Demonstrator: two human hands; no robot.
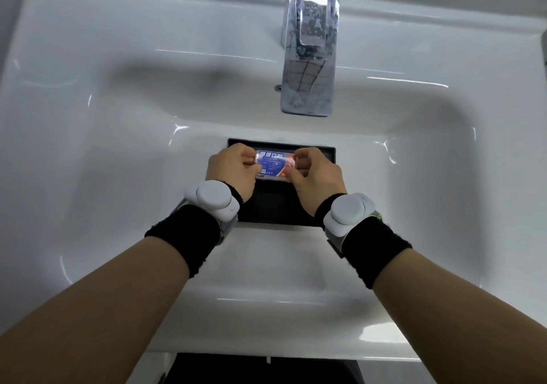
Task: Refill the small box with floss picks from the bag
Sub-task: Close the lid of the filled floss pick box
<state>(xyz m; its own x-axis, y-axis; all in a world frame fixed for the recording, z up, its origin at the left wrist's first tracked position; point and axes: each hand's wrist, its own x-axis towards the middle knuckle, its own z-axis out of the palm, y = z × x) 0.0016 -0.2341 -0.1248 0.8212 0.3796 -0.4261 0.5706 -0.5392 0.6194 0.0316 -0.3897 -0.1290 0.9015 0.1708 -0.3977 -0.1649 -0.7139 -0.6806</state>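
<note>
White sink (88,152) seen from above, chrome tap (310,57) at the back, black tray (278,206) set in the basin, small box (273,166) held over it, gripped by curled fingers of left hand (231,170) and right hand (318,173), tray partly hidden by both.

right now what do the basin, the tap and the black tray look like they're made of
Basin: glossy white glazed ceramic by the look, with sharp streak highlights along its curves.
Tap: chromed metal, mirror finish reflecting a tiled grid, dulled by whitish spotting.
Black tray: matte, probably plastic, with no glare and a thin raised rim; the picture cannot settle it.
</note>
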